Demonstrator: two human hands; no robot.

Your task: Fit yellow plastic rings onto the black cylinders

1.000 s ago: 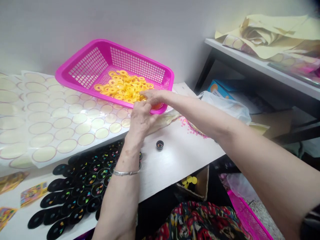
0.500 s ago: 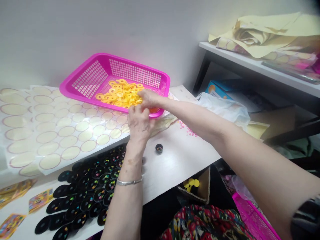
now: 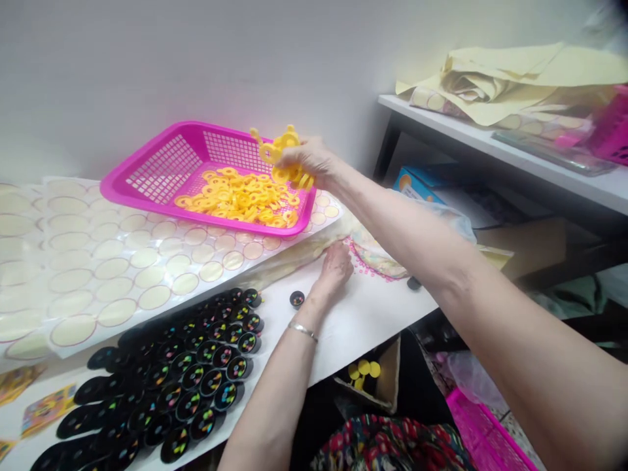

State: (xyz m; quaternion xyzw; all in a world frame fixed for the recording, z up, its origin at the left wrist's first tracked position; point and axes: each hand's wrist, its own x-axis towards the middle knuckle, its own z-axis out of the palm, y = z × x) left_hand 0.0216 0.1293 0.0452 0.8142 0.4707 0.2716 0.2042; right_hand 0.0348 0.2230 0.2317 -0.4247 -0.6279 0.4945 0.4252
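Note:
My right hand point(image 3: 308, 159) is raised above the right end of a pink mesh basket point(image 3: 161, 160) and is closed on a bunch of yellow plastic rings point(image 3: 277, 149). More yellow rings point(image 3: 235, 199) lie heaped on the basket floor. My left hand point(image 3: 336, 265), with a silver bangle on the wrist, rests on the white table point(image 3: 353, 320) beside a sheet with pink dots point(image 3: 380, 261); its fingers are curled and I cannot see what they touch. A small black cap point(image 3: 297, 299) stands just left of that hand.
Rows of black discs with coloured dots point(image 3: 186, 373) cover the table's front left. Sheets of round cream stickers point(image 3: 98, 261) lie behind them. A shelf point(image 3: 490, 144) at right carries crumpled yellow paper point(image 3: 505, 78). Below the table are a box with yellow pieces point(image 3: 366, 373) and another pink basket point(image 3: 485, 432).
My right hand has lifted out of the basket with a bunch of yellow rings. My left hand has left the basket rim and dropped to the table on the right.

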